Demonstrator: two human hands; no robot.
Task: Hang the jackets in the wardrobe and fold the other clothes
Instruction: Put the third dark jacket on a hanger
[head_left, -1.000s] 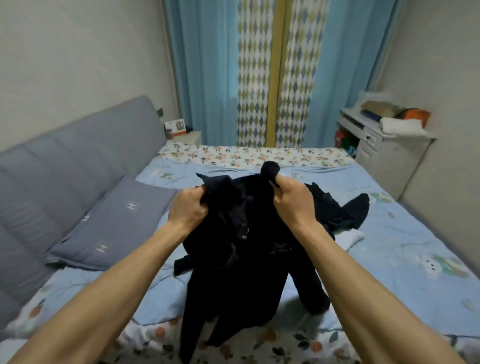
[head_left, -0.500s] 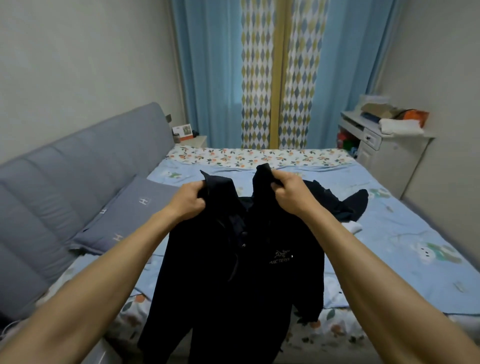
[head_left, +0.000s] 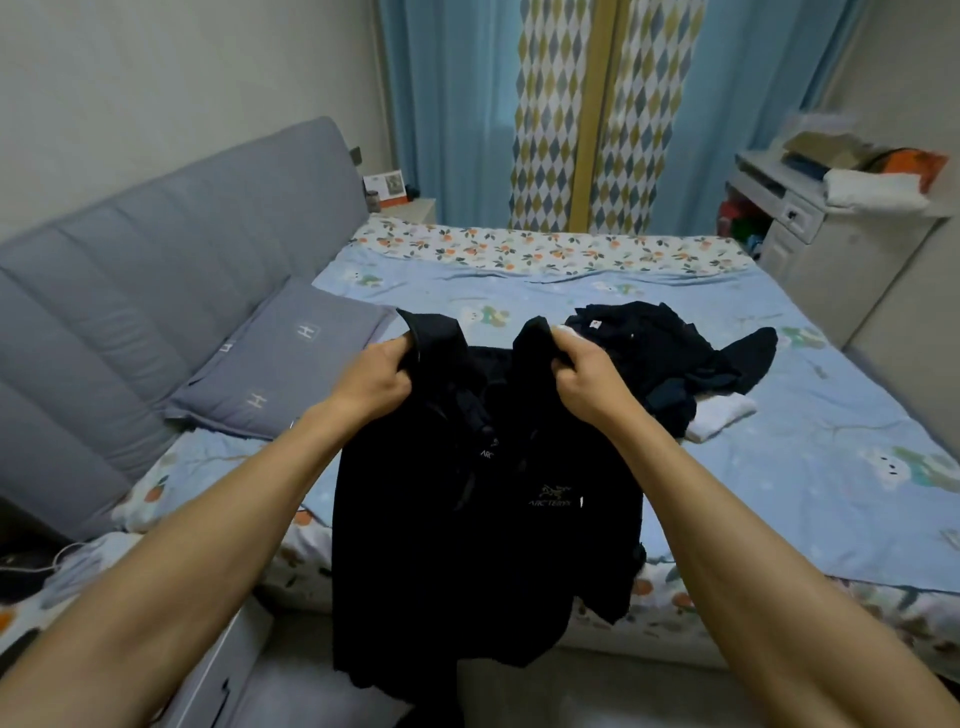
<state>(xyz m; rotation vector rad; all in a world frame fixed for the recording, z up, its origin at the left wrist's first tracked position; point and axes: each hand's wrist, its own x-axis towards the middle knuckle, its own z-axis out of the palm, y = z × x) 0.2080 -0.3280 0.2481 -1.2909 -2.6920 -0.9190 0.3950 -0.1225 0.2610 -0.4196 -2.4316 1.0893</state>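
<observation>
1. Hands first: your left hand (head_left: 375, 375) and right hand (head_left: 582, 373) both clamp curled fingers on the black jacket (head_left: 467, 530), mid-frame.
2. It hangs over the bed (head_left: 831, 457) edge.
3. Dark clothes (head_left: 675, 358) lie right of center.

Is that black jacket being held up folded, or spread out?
Spread out. The black jacket hangs open at full length, gripped near the collar by the left hand and right hand.
</observation>
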